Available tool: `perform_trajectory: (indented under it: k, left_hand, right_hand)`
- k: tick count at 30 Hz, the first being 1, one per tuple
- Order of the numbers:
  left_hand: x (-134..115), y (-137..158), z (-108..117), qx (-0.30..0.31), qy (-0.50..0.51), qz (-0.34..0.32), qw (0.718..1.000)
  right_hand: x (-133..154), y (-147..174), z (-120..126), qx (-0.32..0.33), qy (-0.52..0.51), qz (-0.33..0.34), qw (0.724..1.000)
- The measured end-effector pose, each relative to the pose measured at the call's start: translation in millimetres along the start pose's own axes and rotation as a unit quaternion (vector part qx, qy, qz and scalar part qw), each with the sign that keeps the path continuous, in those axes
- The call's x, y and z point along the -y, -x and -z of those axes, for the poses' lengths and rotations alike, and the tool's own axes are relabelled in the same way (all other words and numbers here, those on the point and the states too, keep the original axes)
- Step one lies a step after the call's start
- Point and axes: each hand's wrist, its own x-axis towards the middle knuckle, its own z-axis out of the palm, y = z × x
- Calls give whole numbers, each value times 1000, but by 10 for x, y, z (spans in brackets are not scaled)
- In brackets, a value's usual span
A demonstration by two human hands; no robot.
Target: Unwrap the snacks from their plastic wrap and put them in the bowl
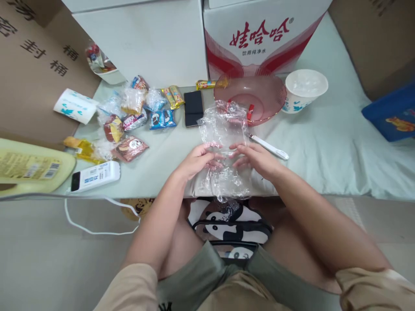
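A crinkled sheet of clear plastic film [227, 129] stretches from the glass bowl down over the front edge of the table. My left hand [202, 159] is at its left side, fingers curled about the film and partly seen through it. From the right, my right hand [254, 157] grips the film with bent fingers, its fingertips close to those of the left. Just beyond my right hand lies a white-handled knife or cutter [270, 147]. Behind the film stands a pink glass bowl [269, 97] with red pieces inside.
Several wrapped snacks [134, 123] lie at left, near a black phone [193, 108] and a white device [95, 176] with a cable. A paper cup [304, 88] stands right of the bowl; another cup [75, 106] lies tipped. White boxes [142, 47] line the back.
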Motion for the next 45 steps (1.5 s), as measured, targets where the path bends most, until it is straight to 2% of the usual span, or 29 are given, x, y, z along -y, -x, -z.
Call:
perform_trajectory:
  k: [3,5,8,12,15,17,19,22,26,29,31,33,36,37,38,39,41,42,43,45]
  left_hand:
    - [-27,-17,39,9,-41,22,999]
    - [-49,22,71,10,-55,14,998]
    - [-91,204,99,20,-60,-32,997]
    - [-87,499,122,38,0,-108,993]
    - [-24,453,163,39,39,-105,993]
    - [15,287,194,-7,61,-91,994]
    - [26,99,221,-58,89,-74,992]
    - [-1,-87,244,-81,133,-70,985]
    - [0,-161,230,-65,160,-61,983]
    - [45,-185,207,-125,104,-87,983]
    - [64,-192,198,-142,58,-108,982]
    - [64,-190,198,-141,45,-125,981]
    - [46,-178,213,-156,69,-152,974]
    - [39,-171,220,-159,77,-158,972]
    - [31,-162,226,-157,84,-159,971]
    - [23,-150,230,-149,93,-156,972]
    - [4,-114,232,-118,113,-141,976]
    - [-6,-92,228,-100,124,-134,978]
    - [-16,-69,223,-82,136,-130,979]
    - [-28,-33,210,-54,159,-132,977]
  right_hand:
    - [-11,-43,59,-26,13,-2,1000]
    - [-28,-63,98,-24,27,14,999]
    - [-45,-8,143,27,30,94,995]
    - [-49,189,143,113,-5,223,968]
    - [-63,211,132,146,-16,238,960]
    - [-92,115,145,117,-8,205,972]
    - [-136,-28,173,52,2,167,985]
    - [-207,-204,230,-33,24,174,984]
    - [-263,-242,302,-83,122,290,946]
    - [-260,-168,316,-105,202,386,894]
    - [-247,-107,303,-88,237,422,871]
    - [-241,-53,278,-28,267,424,865]
    - [-245,-3,239,82,347,388,850]
    - [-246,4,229,85,373,381,842]
    - [-245,6,222,58,386,387,835]
    - [-242,3,218,4,382,399,833]
    - [-231,-16,215,-121,316,420,842]
    - [-224,-30,212,-158,266,416,855]
    - [-219,-46,207,-163,215,400,876]
    - [-214,-72,183,-92,137,338,926]
